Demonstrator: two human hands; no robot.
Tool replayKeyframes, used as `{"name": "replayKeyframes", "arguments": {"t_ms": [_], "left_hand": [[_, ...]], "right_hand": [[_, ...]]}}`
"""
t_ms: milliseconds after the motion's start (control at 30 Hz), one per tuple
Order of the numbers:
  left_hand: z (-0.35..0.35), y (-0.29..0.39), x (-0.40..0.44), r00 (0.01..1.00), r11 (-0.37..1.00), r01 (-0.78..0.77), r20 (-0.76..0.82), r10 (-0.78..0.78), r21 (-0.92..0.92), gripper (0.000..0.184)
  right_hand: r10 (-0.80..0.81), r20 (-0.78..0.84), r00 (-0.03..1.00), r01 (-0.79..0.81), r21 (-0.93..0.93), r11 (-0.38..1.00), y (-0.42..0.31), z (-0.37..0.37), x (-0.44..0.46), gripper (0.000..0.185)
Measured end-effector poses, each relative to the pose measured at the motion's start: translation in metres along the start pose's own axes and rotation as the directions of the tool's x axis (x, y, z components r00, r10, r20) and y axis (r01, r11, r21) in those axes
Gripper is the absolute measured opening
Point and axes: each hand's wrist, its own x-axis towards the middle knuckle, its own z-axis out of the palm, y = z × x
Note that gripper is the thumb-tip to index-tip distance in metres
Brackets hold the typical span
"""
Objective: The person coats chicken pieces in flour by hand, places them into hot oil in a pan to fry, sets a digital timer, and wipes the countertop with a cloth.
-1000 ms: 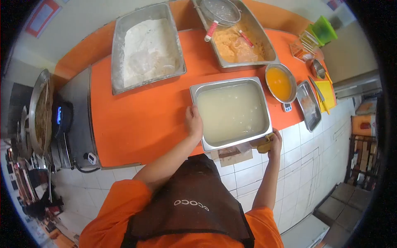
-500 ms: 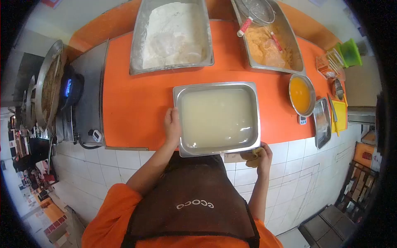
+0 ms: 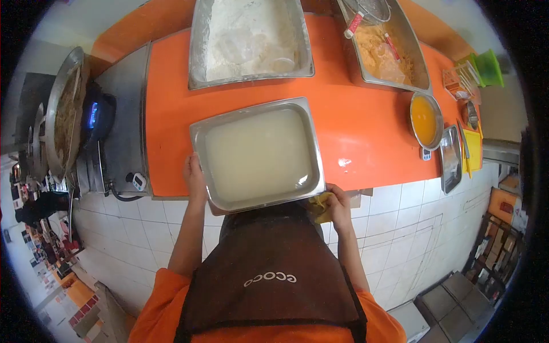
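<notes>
A rectangular steel pan (image 3: pixel 201 143) of cloudy pale liquid (image 3: pixel 257 154) is tilted slightly at the front of the orange counter. My left hand (image 3: pixel 195 177) grips its left side, fingers partly hidden by the rim. At the lower right corner, my right hand (image 3: pixel 338 210) clutches a yellow-green cloth (image 3: pixel 321 207) against the pan. Whether the pan's base touches the counter, I cannot tell.
Behind stand a deep tray (image 3: pixel 191 63) of white flour and another tray (image 3: pixel 422 68) of orange crumbs with a sieve (image 3: pixel 374 8). Right are a bowl of orange liquid (image 3: pixel 424 120) and a small tray (image 3: pixel 450 160). A lit burner (image 3: pixel 94 114) and wok (image 3: pixel 57 114) stand left.
The pan has shifted left along the counter and turned slightly anticlockwise, with both hands moving along with it. The cloth has moved left too, and wet spots show on the counter.
</notes>
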Motion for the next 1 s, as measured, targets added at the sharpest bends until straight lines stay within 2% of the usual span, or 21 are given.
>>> {"name": "replayKeyframes", "arguments": {"t_ms": [67, 100, 200, 233, 333, 433, 467, 533, 567, 600, 667, 700, 733, 767, 800, 867, 1000], "left_hand": [[-0.009, -0.008, 0.009, 1.000, 0.999, 0.012, -0.022, -0.013, -0.033, 0.032], [-0.013, -0.008, 0.013, 0.999, 0.999, 0.017, -0.033, -0.018, -0.050, 0.032], [-0.023, -0.007, 0.023, 1.000, 0.998, 0.022, -0.018, -0.021, 0.060, 0.031], [-0.024, -0.009, 0.026, 0.999, 0.999, 0.033, -0.020, -0.033, 0.034, 0.031], [-0.023, -0.007, 0.027, 0.998, 0.998, 0.055, -0.030, -0.055, -0.009, 0.030], [-0.019, 0.000, 0.024, 0.998, 0.997, 0.067, -0.005, -0.068, -0.036, 0.030], [-0.019, 0.001, 0.024, 0.996, 0.993, 0.086, 0.026, -0.084, -0.078, 0.031], [-0.022, -0.004, 0.029, 0.993, 0.987, 0.106, 0.068, -0.099, -0.118, 0.031], [-0.027, -0.012, 0.032, 0.992, 0.988, 0.107, 0.075, -0.099, -0.115, 0.031], [-0.032, -0.016, 0.036, 0.992, 0.988, 0.105, 0.082, -0.096, -0.112, 0.031], [-0.043, -0.002, 0.040, 0.993, 0.995, 0.076, 0.088, -0.082, 0.071, 0.030], [-0.048, 0.005, 0.041, 0.993, 0.985, 0.060, 0.090, -0.075, 0.162, 0.029], [-0.052, 0.007, 0.043, 0.999, 0.984, 0.033, -0.001, -0.033, 0.176, 0.029], [-0.056, 0.009, 0.045, 0.996, 0.981, 0.007, -0.093, 0.011, 0.192, 0.028], [-0.065, 0.009, 0.046, 0.991, 0.980, -0.030, -0.124, 0.056, 0.198, 0.028], [-0.082, 0.005, 0.045, 0.976, 0.975, -0.078, -0.182, 0.117, 0.209, 0.029], [-0.120, -0.027, 0.037, 0.951, 0.959, -0.109, -0.252, 0.176, 0.260, 0.028]], "right_hand": [[-0.031, -0.001, 1.000, 0.031, -0.097, 0.995, 0.009, 0.007, 0.004, 0.032], [-0.018, 0.017, 1.000, 0.019, -0.053, 0.998, 0.013, 0.011, 0.005, 0.033], [0.051, 0.044, 0.998, -0.049, -0.043, 0.998, 0.012, 0.019, 0.006, 0.033], [0.081, 0.058, 0.995, -0.076, -0.080, 0.994, -0.002, 0.023, 0.003, 0.032], [-0.043, 0.049, 0.998, 0.057, -0.312, 0.949, 0.007, 0.012, 0.008, 0.029], [-0.187, -0.027, 0.982, 0.168, -0.323, 0.931, -0.017, -0.006, -0.001, 0.036], [-0.190, -0.027, 0.981, 0.179, -0.221, 0.959, -0.023, -0.020, 0.003, 0.038], [-0.230, -0.035, 0.973, 0.220, -0.188, 0.957, -0.052, -0.046, 0.009, 0.044], [-0.416, -0.109, 0.903, 0.282, -0.580, 0.764, -0.061, -0.054, 0.013, 0.045], [-0.695, -0.039, 0.718, 0.273, -0.903, 0.333, -0.058, -0.069, 0.022, 0.046], [-0.647, -0.216, 0.731, 0.142, -0.879, 0.455, -0.042, -0.093, 0.039, 0.045], [-0.663, -0.196, 0.723, 0.202, -0.857, 0.473, -0.018, -0.098, 0.048, 0.043], [-0.680, -0.175, 0.712, 0.262, -0.832, 0.489, 0.004, -0.102, 0.057, 0.042], [-0.650, -0.138, 0.747, 0.258, -0.842, 0.475, 0.015, -0.089, 0.061, 0.040], [-0.659, -0.083, 0.747, 0.301, -0.843, 0.447, 0.015, -0.067, 0.064, 0.042], [-0.600, 0.075, 0.796, 0.218, -0.961, 0.169, 0.043, -0.047, 0.079, 0.055], [-0.564, 0.299, 0.770, 0.387, -0.921, 0.040, 0.022, -0.013, 0.133, 0.062]]}}
